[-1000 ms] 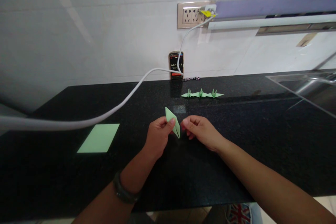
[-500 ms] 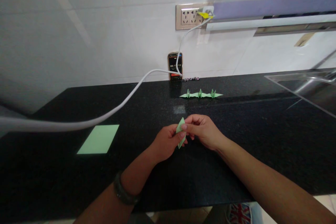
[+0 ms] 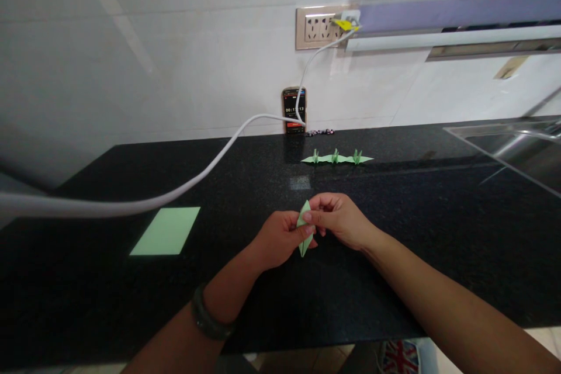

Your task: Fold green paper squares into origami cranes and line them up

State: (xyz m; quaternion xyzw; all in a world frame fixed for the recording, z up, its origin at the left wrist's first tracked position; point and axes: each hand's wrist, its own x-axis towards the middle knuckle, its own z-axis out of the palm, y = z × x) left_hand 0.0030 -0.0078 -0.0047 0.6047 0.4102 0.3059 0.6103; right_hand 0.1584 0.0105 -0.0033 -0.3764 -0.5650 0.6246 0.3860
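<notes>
A narrow folded piece of light green paper (image 3: 305, 247) is pinched between both hands over the front half of the counter, its long points up and down. My left hand (image 3: 280, 238) grips its middle from the left, thumb on the near face. My right hand (image 3: 336, 217) holds the upper part from the right, thumb across the front and fingers behind, partly hidden. Three green paper cranes (image 3: 335, 159) stand in a row beyond my hands. On the left lies a flat sheet of green paper (image 3: 167, 231).
The black counter (image 3: 245, 181) runs to a tiled wall. A phone (image 3: 294, 110) showing a timer leans there beside a beaded strand (image 3: 321, 132). A white cable (image 3: 205, 172) sweeps across the left from the wall socket (image 3: 318, 28). A metal sink (image 3: 521, 146) is at right.
The folded paper has tipped a little and its lower point now shows further below my left thumb. Both hands stay closed on it, nearly in place.
</notes>
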